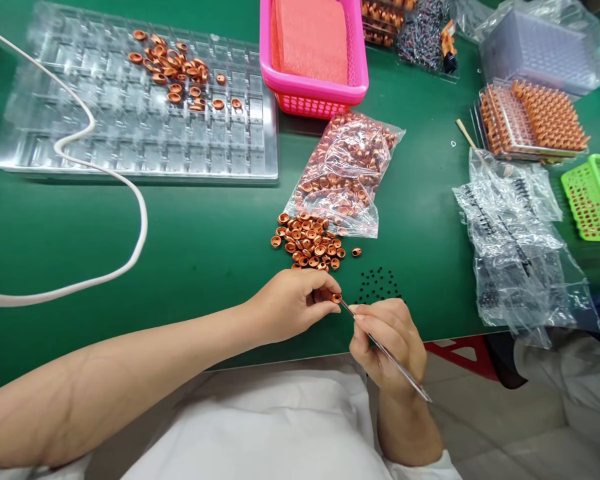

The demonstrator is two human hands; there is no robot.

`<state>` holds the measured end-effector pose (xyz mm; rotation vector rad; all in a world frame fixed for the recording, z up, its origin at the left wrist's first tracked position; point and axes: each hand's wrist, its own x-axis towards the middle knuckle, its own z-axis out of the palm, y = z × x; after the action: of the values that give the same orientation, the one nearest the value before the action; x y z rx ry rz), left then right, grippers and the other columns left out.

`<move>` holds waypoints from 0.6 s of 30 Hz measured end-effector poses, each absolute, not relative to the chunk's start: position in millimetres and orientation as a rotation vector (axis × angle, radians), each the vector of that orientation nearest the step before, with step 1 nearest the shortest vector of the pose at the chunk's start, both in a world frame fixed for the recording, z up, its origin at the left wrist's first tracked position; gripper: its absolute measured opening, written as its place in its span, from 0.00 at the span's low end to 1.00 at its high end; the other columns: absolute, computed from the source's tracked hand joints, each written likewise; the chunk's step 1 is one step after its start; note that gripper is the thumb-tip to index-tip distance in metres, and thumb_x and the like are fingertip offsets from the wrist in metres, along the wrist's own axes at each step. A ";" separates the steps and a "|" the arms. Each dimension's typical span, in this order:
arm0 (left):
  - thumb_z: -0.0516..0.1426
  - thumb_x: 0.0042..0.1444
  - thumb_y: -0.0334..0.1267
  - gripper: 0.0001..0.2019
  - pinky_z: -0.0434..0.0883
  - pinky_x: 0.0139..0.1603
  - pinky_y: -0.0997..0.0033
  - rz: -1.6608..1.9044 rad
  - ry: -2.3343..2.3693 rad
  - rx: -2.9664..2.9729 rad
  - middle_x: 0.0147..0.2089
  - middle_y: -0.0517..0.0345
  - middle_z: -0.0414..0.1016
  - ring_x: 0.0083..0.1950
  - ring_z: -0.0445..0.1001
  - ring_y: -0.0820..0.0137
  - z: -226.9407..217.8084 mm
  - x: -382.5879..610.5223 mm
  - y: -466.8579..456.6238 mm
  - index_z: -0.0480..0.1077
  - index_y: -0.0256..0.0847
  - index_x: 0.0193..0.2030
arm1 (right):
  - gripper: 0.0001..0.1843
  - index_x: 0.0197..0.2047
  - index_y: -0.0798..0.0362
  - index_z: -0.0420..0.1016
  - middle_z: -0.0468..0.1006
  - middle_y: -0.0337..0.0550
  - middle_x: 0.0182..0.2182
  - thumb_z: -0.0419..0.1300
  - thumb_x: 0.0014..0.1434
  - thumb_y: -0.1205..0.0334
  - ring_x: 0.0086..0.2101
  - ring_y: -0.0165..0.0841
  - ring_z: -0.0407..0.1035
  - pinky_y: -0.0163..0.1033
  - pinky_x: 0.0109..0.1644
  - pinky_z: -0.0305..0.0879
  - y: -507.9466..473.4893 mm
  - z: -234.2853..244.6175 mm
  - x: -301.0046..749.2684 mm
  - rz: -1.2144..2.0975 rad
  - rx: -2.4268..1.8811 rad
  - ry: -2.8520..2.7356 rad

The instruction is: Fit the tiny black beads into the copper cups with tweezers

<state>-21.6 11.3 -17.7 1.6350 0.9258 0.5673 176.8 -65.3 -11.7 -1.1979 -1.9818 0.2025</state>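
Between thumb and fingers, my left hand [295, 303] pinches a small copper-coloured cup [337, 298] just above the table's front edge. My right hand [393, 340] is closed round thin metal tweezers [387, 353], whose tip meets the cup. A pile of similar copper cups [310, 241] lies just beyond my left hand, at the mouth of a clear plastic bag [347, 167] full of them. Tiny black parts [379, 283] are scattered on the green table behind my right hand.
A clear compartment tray [130, 150] with loose copper cups lies at the back left, crossed by a white cord [143, 220]. A pink basket [314, 103] stands behind the bag. Plastic bags [523, 247], stacked orange parts [535, 120] and a green basket [593, 200] are at right.
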 end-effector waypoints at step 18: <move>0.66 0.56 0.26 0.05 0.71 0.32 0.80 0.576 0.920 1.680 0.31 0.60 0.82 0.30 0.77 0.75 -18.2 -22.0 11.0 0.79 0.35 0.39 | 0.15 0.49 0.52 0.72 0.85 0.46 0.39 0.61 0.61 0.75 0.35 0.34 0.77 0.44 0.37 0.72 -65.1 -9.8 175.7 0.185 -1.202 -2.031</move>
<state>-22.0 11.0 -18.2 1.6796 0.9205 0.5761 175.7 -65.1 -9.8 -1.2017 -2.0310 0.1851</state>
